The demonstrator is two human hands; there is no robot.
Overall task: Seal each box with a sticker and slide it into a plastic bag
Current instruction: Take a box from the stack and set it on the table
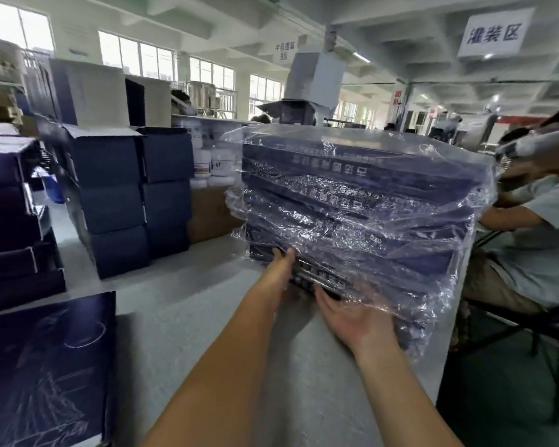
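On the grey table (207, 333) stands a tall stack of dark blue boxes (352, 195), each wrapped in crinkled clear plastic bags (433, 285) — to the right of the unbagged box piles (117, 188). At the stack's near lower end the left hand (281, 272) lays straight fingers against a low box. The right hand (352, 317), palm up and spread, supports the bagged edge — its fingertips are hidden.

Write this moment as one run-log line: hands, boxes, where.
left hand: at lowest box end, grip unclear | right hand: open, palm up at its plastic | stack of bagged boxes: on table
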